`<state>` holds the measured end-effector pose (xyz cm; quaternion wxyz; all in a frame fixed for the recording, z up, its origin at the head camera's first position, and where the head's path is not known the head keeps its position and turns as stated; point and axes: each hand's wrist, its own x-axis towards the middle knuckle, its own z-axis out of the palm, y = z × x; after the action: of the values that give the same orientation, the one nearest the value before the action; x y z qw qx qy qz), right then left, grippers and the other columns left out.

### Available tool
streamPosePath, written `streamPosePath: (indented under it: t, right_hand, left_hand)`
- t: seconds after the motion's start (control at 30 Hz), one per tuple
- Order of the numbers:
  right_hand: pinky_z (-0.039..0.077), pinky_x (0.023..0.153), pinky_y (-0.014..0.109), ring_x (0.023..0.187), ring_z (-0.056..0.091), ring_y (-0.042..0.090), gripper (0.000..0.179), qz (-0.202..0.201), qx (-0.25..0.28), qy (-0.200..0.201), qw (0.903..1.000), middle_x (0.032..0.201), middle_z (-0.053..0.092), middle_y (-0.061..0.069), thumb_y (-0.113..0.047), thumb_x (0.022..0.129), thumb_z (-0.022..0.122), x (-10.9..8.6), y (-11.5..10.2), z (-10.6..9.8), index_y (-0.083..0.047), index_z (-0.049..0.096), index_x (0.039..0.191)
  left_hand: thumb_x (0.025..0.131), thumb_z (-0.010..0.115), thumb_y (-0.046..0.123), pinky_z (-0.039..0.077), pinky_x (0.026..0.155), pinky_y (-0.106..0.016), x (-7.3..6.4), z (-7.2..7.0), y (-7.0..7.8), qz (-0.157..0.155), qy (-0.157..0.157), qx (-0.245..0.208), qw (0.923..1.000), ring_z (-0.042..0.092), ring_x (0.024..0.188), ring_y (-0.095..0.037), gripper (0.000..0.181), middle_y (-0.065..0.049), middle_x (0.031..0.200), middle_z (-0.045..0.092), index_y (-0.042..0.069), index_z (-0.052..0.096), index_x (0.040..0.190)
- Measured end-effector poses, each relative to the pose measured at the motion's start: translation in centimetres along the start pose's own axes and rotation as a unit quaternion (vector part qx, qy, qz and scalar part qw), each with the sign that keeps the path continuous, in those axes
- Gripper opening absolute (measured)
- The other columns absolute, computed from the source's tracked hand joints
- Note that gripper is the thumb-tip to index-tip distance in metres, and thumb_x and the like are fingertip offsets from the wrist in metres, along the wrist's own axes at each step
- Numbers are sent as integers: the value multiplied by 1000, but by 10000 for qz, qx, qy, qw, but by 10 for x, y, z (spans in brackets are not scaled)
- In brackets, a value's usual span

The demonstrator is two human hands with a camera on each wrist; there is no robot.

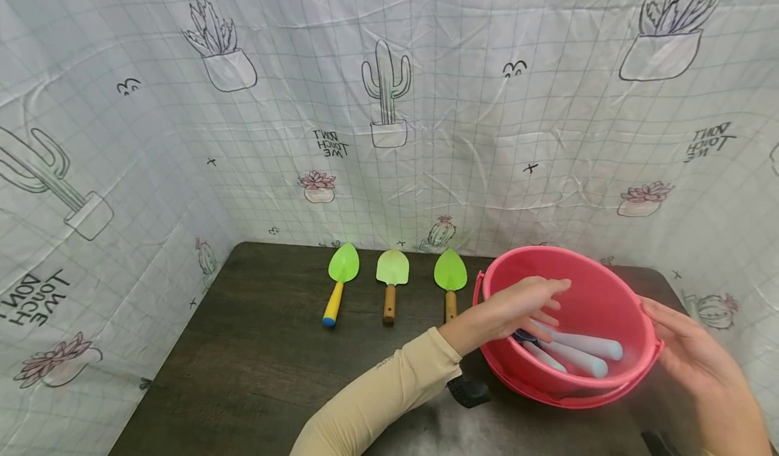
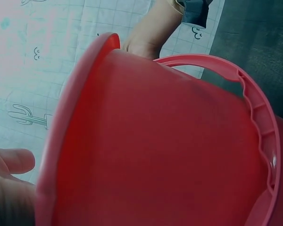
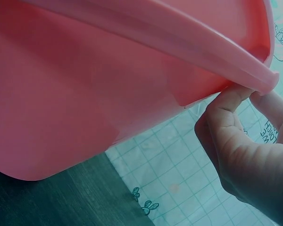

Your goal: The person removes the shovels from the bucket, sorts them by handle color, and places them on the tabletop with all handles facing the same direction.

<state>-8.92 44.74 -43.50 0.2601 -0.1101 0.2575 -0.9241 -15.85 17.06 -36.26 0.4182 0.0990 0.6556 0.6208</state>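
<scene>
Bucket [image 1: 599,304] holds three visible handles [image 1: 575,358], right hand [image 1: 690,348] pinching its rim [image 1: 548,248], left hand [image 1: 528,305] loosely outstretched.

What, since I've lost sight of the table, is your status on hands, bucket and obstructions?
Left hand over pink bucket, gripping nothing visible. Right hand gripping bucket's rim. Pale-handled tools inside. Left forearm hides part of rightmost green trowel.

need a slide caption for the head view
Left hand over pale-handled tools in a pink bucket, right hand holding its rim, three green trowels on the table.
</scene>
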Motion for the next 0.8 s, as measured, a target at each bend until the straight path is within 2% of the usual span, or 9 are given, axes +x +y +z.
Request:
streamPosePath:
  t: [0.27,0.53,0.7,0.8]
  right_hand:
    - [44,95,38,119,56,26,62,12,96,23,10000,131,57,14,-20,104,1,-1,1,2,-7,52,137]
    - [44,95,38,118,57,25,63,-59,-33,36,10000,130,58,14,-18,104,1,-1,4,4,-5,53,136]
    - [43,95,38,119,56,25,64,-73,42,-3,10000,131,58,14,-18,103,-1,-3,6,4,-5,53,136]
    - [43,96,38,120,56,26,64,-68,102,-36,9999,131,57,15,-19,103,-1,-4,7,4,-5,52,136]
  left_hand:
    - [94,56,32,53,80,-50,2,3,0,-180,-66,198,9996,62,100,-34,45,-9,114,60,14,49,135]
    - [94,55,33,52,82,-52,4,3,-1,-386,-298,181,9986,61,103,-39,49,-12,119,58,7,49,136]
    - [95,55,31,49,84,-55,5,3,-3,-501,-476,-128,9975,59,105,-42,49,-14,120,57,4,48,134]
    - [95,55,30,47,87,-59,7,5,-4,-716,-539,-499,9947,58,105,-43,48,-18,119,56,0,49,132]
